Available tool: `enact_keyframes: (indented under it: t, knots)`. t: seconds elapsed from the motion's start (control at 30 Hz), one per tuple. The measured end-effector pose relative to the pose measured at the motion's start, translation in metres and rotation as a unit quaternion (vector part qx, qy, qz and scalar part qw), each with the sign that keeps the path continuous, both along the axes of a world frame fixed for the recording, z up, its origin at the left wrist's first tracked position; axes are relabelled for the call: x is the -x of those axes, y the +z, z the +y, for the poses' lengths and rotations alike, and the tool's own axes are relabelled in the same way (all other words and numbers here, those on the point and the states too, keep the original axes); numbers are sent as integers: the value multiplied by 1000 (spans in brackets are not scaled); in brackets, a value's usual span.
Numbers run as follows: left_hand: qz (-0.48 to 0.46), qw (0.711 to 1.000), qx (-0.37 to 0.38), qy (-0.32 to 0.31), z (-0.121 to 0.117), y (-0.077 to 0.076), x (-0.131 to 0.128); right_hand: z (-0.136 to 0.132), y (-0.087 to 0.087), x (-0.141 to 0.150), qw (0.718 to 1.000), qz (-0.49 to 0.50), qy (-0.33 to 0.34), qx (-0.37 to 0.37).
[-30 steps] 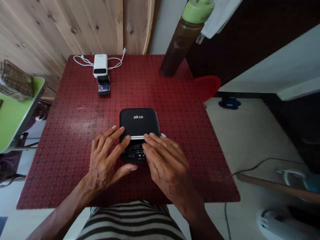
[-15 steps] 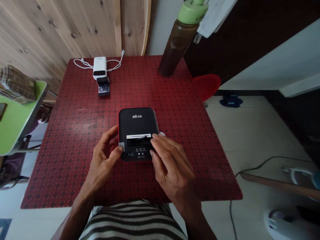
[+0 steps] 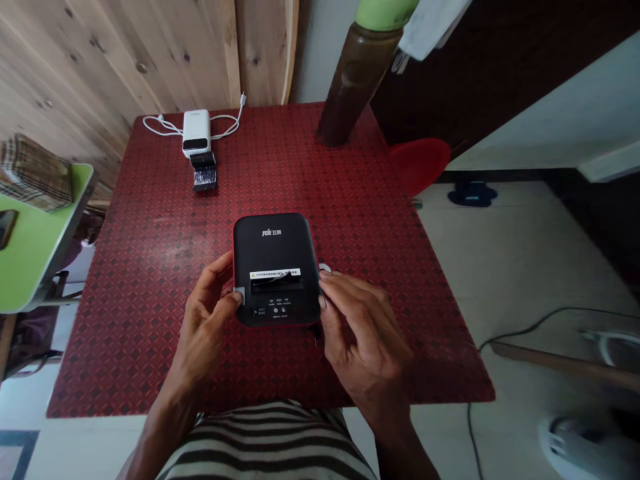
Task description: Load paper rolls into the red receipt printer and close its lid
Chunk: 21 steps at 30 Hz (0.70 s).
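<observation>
A black portable label printer (image 3: 275,250) with red sides lies in front of me on the red patterned table (image 3: 165,320). A dark crumpled strip sticks up from its slot, just under a white warning label (image 3: 274,273). My left hand (image 3: 207,320) grips the printer's left side, its thumb on a grey tab (image 3: 240,295). At the opposite side, my right hand (image 3: 363,327) has thumb and fingertips closed against the printer's right edge. Behind those fingertips, part of a small white round piece (image 3: 325,267) shows. Something small and dark pokes out below the printer's lower right corner.
Farther back on the table are a white power bank (image 3: 197,130) with a cable, a dark rolled strip (image 3: 204,172) by it, and a tall brown bottle (image 3: 353,80). A green table (image 3: 37,247) stands left. A red stool (image 3: 423,163) is beyond the right edge.
My right hand has moved right, off the slot area to the printer's right edge. My left hand keeps its hold. The view has shifted slightly.
</observation>
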<state>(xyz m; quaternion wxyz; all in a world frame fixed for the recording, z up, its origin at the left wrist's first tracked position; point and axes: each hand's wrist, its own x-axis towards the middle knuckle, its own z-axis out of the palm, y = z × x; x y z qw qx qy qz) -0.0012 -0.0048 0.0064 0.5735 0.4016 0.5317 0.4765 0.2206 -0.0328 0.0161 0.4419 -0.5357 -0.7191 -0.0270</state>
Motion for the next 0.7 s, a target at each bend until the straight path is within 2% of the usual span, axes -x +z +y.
enact_keyframes:
  t: [0.2, 0.33, 0.5, 0.63, 0.7]
  knots:
    - [0, 1000, -7, 3, 1, 1, -4, 0, 7, 3, 1000, -1, -8, -26]
    - [13, 1000, -12, -4, -1, 4, -2, 14, 16, 1, 999, -18, 37, -8]
    - [0, 999, -29, -26, -5, -2, 7, 59, 32, 10, 976, -144, 128, 99]
    - [2, 999, -42, -27, -9, -8, 11, 90, 38, 36, 929, -261, 135, 223]
    - [10, 998, -49, -31, -11, -10, 11, 99, 39, 47, 915, -284, 131, 255]
